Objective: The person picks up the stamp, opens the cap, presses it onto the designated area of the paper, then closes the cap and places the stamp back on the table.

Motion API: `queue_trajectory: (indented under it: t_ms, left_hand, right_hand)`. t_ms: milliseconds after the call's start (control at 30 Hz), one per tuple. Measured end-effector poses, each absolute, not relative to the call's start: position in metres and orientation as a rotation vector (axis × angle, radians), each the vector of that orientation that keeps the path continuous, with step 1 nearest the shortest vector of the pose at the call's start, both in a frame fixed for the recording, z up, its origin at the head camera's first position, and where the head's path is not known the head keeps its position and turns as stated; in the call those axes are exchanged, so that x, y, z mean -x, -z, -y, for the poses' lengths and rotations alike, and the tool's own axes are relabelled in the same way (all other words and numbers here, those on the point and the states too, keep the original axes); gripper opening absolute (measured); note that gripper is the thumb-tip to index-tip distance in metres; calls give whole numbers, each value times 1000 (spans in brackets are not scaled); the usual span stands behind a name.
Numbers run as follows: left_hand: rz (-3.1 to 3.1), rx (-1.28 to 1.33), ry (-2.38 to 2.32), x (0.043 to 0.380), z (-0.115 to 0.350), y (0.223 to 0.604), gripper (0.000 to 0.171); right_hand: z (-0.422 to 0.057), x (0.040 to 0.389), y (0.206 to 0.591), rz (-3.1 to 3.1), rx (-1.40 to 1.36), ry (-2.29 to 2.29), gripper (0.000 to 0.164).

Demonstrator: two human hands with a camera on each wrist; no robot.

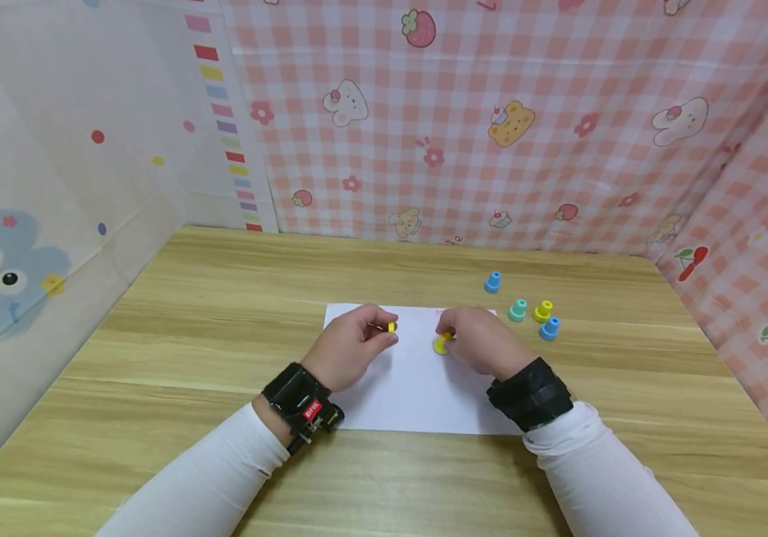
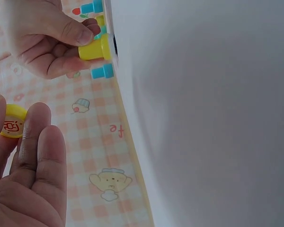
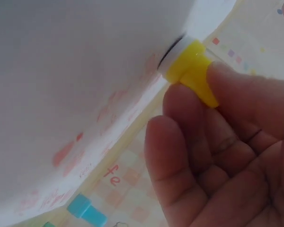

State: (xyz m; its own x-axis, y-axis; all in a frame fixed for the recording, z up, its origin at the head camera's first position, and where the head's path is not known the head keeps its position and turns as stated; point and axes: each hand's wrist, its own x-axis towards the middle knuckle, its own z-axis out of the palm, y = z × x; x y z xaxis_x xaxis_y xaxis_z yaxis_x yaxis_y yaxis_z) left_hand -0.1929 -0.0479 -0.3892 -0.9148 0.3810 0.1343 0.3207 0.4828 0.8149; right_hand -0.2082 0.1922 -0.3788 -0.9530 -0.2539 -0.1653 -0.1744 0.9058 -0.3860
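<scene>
A white sheet of paper lies on the table below both hands. My right hand pinches a yellow toy stamp between thumb and fingers, its broad base turned down to the paper. Whether the base touches the sheet I cannot tell. Over the paper's left part, my left hand holds a small round yellow cap between thumb and fingers. A red design shows on the cap's face in the left wrist view. Faint reddish marks appear near the paper's far edge in the right wrist view.
Right of the paper's far corner stand several stamps: a blue one farthest back, a green one, a yellow one and another blue one. Patterned cloth hangs behind the wooden table and at its sides.
</scene>
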Motion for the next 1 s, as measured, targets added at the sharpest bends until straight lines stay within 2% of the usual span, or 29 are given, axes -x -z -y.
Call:
queue_trajectory:
  t_ms: [267,467,700,1000]
  left_hand:
    - [-2656,-611,-1430,194,48,389,25]
    - [-2627,-600,-1471,192,48,387,24]
    - [-2534,-612,-1532,189,46,385,29]
    - [-2524,-605,-1523,186,44,382,25]
  right_hand:
    - [-209,206,369,-2777,201,1219,20]
    - [-203,200,364,-2454,277,1674,20]
    - [-187,190,362,-2264,340,1727,20]
    - [-180,187,363,-2247,363,1724,20]
